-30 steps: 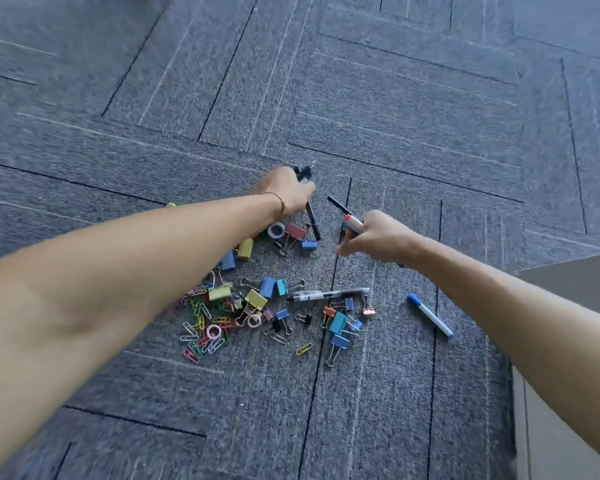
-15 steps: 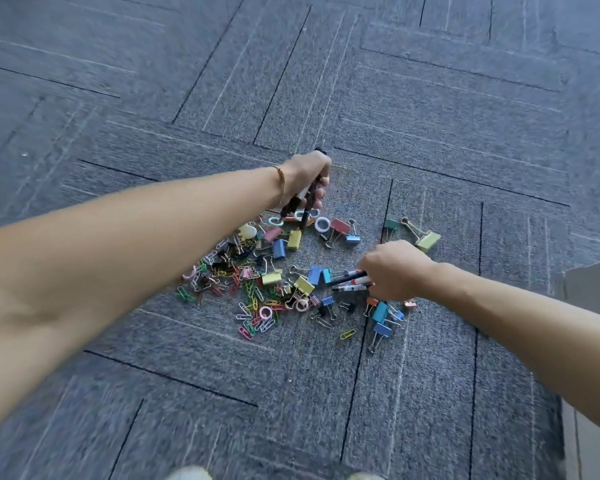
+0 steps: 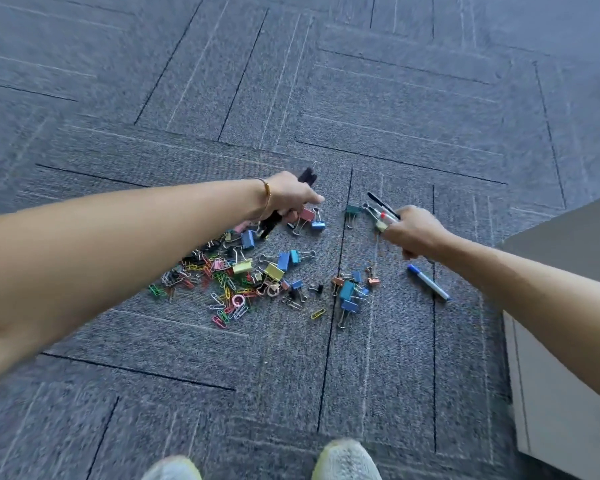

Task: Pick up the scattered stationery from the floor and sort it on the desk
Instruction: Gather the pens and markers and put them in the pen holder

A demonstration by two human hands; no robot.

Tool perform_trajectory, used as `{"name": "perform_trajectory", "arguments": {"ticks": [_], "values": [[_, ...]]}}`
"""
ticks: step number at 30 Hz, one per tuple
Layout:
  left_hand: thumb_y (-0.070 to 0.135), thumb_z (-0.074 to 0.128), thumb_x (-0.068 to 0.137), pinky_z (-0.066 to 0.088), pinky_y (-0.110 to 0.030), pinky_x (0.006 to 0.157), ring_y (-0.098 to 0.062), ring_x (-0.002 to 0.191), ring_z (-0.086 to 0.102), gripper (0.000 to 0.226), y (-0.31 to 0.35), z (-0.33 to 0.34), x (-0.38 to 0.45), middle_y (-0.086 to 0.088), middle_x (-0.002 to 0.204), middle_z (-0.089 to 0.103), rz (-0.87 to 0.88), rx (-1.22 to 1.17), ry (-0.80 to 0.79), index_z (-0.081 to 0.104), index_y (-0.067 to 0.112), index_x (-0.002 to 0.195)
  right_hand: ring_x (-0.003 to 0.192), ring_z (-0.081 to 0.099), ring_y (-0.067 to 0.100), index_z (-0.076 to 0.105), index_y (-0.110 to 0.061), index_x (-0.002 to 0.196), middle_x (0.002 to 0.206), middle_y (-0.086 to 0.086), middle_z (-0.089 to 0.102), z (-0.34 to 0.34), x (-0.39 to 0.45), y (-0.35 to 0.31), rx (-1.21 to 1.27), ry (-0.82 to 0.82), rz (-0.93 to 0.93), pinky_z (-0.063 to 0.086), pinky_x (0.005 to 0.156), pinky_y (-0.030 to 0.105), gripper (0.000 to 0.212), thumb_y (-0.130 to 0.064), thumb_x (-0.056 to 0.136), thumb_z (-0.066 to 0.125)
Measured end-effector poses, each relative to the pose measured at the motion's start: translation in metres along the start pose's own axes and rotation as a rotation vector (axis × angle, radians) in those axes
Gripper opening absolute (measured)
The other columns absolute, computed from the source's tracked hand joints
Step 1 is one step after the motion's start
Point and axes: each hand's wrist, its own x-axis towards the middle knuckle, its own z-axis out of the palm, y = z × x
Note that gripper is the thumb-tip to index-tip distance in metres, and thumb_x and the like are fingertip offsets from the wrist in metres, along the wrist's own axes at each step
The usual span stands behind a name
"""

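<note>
A heap of coloured binder clips (image 3: 281, 261) and paper clips (image 3: 229, 299) lies scattered on the grey carpet. My left hand (image 3: 288, 195) grips a bundle of black pens (image 3: 307, 176) above the heap's far edge; their other ends stick out below the hand. My right hand (image 3: 413, 230) holds several pens (image 3: 381, 206), one with a red part, to the right of the heap. A blue-capped marker (image 3: 428, 282) lies on the carpet just below my right wrist. A green binder clip (image 3: 353, 211) sits between the two hands.
A pale desk or cabinet side (image 3: 561, 341) stands at the right edge. My two light shoes (image 3: 347, 459) show at the bottom. Grey carpet tiles (image 3: 291, 81) extend on all sides.
My right hand has lifted from the heap's middle and moved up and right, now holding more pens. My left hand stays gripping its black pens. The view shifted, so the blue marker shows again.
</note>
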Motion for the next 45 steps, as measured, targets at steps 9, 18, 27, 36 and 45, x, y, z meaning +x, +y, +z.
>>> {"name": "perform_trajectory", "arguments": {"ticks": [9,18,27,36,45], "values": [[0.039,0.065,0.094,0.029,-0.021,0.04,-0.011,0.041,0.033,0.039,0.017,0.042,0.009,0.001,0.054,0.042,0.083,0.143,-0.027,0.049,0.015,0.067,0.078,0.058,0.027,0.058,-0.017,0.091,0.088,0.004,0.064,-0.009,-0.026,0.064,-0.6,0.021,0.077,0.043,0.067,0.031,0.023,-0.04,0.084,0.061],[0.022,0.066,0.089,0.028,-0.019,0.038,-0.012,0.037,0.035,0.019,-0.006,0.017,0.002,-0.001,0.056,0.045,0.048,0.261,0.048,0.058,0.009,0.077,0.058,0.058,0.02,0.065,-0.014,0.08,0.063,-0.003,0.057,0.026,-0.035,0.065,-0.711,0.036,-0.013,0.047,0.058,0.027,0.027,-0.039,0.086,0.058],[0.021,0.061,0.094,0.034,-0.024,0.039,-0.013,0.041,0.041,0.022,-0.033,-0.032,-0.023,-0.002,0.06,0.051,-0.013,0.318,0.034,0.06,0.006,0.078,0.051,0.059,0.023,0.053,-0.003,0.08,0.064,0.012,0.061,0.04,-0.022,-0.045,0.551,-0.242,0.041,0.052,0.047,0.031,0.014,-0.002,0.092,0.047],[0.018,0.061,0.091,0.023,-0.019,0.037,-0.014,0.037,0.033,0.031,-0.023,-0.131,-0.054,-0.002,0.051,0.042,0.088,0.084,0.367,0.044,0.016,0.065,0.041,0.044,0.006,0.065,-0.006,0.088,0.062,-0.001,0.055,0.029,0.036,-0.192,0.537,-0.157,-0.116,0.037,0.037,0.02,0.01,-0.015,0.092,0.069],[0.019,0.063,0.081,0.019,-0.025,0.044,-0.015,0.044,0.03,0.043,0.064,-0.192,-0.085,0.006,0.049,0.032,0.217,0.001,0.654,0.029,0.023,0.054,0.042,0.04,0.016,0.046,-0.018,0.06,0.053,0.003,0.045,-0.067,0.034,-0.276,0.629,0.119,-0.244,0.034,0.045,0.028,0.032,-0.016,0.084,0.067]]}}
